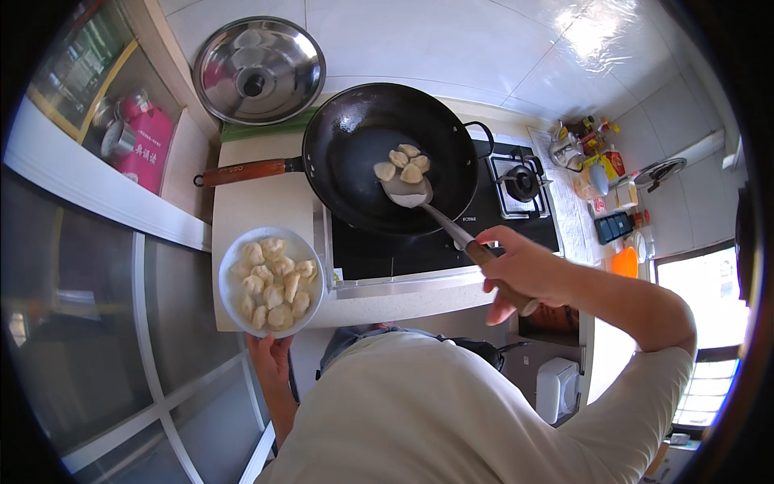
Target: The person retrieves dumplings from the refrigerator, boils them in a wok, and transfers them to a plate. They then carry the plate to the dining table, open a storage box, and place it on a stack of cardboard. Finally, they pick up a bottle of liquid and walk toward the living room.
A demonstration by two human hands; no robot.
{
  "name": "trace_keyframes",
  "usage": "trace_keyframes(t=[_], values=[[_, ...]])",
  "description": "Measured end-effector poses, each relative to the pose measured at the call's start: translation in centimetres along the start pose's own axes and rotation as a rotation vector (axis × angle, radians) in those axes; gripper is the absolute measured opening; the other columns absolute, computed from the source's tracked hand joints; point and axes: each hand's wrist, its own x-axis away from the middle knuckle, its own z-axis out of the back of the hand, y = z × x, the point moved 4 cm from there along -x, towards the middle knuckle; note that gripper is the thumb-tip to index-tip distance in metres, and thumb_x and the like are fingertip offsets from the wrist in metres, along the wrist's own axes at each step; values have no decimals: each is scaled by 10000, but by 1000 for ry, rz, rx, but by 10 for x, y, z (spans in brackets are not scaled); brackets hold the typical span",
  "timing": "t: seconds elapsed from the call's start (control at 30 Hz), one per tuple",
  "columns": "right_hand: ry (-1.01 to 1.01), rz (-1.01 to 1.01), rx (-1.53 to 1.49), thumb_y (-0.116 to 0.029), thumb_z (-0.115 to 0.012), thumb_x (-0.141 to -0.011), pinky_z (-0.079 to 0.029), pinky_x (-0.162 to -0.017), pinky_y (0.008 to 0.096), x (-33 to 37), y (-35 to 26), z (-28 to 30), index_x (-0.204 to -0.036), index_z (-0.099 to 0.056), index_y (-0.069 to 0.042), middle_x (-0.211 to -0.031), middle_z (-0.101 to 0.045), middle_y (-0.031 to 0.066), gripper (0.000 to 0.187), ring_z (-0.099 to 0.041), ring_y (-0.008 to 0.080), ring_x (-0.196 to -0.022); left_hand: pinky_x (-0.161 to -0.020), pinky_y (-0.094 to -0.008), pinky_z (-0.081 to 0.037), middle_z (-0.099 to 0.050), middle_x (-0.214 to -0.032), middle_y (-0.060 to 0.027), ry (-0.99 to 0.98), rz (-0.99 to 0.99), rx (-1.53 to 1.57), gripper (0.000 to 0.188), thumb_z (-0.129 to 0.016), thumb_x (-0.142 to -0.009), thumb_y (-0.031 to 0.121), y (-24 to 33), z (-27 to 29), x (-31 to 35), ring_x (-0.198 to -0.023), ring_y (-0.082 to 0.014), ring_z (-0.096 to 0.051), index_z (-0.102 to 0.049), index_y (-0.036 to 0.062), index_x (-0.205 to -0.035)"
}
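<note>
My right hand [520, 270] is closed round the wooden handle of a metal spatula [442, 219]. The spatula's blade dips into a dark wok [339, 189], up against several dumplings [401, 161] in cloudy liquid; whether any rest on the blade I cannot tell. At the near left, my left hand [272, 353] grips the near edge of a white bowl [227, 286] from below, its fingers partly hidden by it. Pale dumplings [274, 282] fill much of this bowl, which is at the counter's front edge.
The wok sits on a black gas stove, its wooden handle [242, 173] reaching left over the counter. A steel lid [266, 60] leans against the tiled wall. A second burner [522, 184] lies to the right, with bottles and jars [592, 145] beyond. Cabinets flank me on the left.
</note>
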Motion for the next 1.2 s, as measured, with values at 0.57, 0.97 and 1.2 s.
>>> trace_keyframes(t=[0.57, 0.97, 1.2], values=[[125, 347, 88, -64, -438, -829, -493, -450, 282, -84, 11, 5, -1259, -248, -34, -777, -561, 139, 471, -628, 197, -546, -790, -382, -532, -411, -1251, -172, 6, -28, -24, 647, -469, -713, -17, 2, -3, 3, -1068, -299, -519, -249, 57, -1317], [115, 412, -22, -25, -499, -798, -507, -413, 272, -74, -49, 53, -1259, -366, -19, -732, -594, 135, 480, -595, 192, -464, -820, -401, -514, -390, -1264, -168, 56, -47, -16, 648, -469, -733, -18, -2, 4, 7, -1088, -303, -499, -229, 78, -1327], [105, 424, 52, -27, -493, -788, -500, -409, 243, -58, -97, 84, -1212, -401, 38, -717, -603, 162, 438, -582, 182, -447, -846, -431, -495, -366, -1281, -166, 36, -55, 39, 674, -467, -727, -36, -7, 7, 8, -1122, -313, -468, -209, 92, -1337]])
